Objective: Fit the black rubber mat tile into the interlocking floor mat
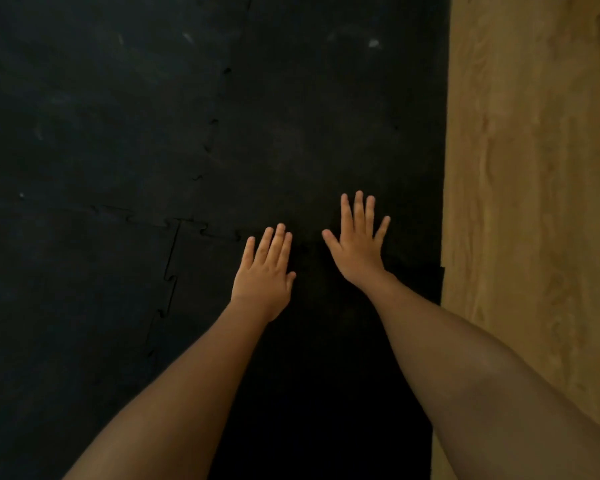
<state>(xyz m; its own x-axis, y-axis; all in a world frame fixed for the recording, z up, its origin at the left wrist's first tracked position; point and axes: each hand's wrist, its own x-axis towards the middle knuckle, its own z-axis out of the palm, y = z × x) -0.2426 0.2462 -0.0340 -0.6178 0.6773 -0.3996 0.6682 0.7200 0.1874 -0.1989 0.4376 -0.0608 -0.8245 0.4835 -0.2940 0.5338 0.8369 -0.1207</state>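
Observation:
The black rubber mat tile (326, 358) lies on the floor below me, in the lower middle of the view. Its toothed edges meet the interlocking floor mat (101, 116) at a seam on its left and one along its top. My left hand (265, 271) lies flat, palm down, fingers together, on the top seam. My right hand (359, 239) lies flat with fingers spread, just right of it, across the same seam. Neither hand holds anything. The tile's right edge juts slightly past the mat's edge.
A light wooden floor (534, 202) runs down the whole right side, next to the mat's straight edge. Another toothed seam (215, 123) runs up the mat beyond my hands. Pale scuffs mark the far mat.

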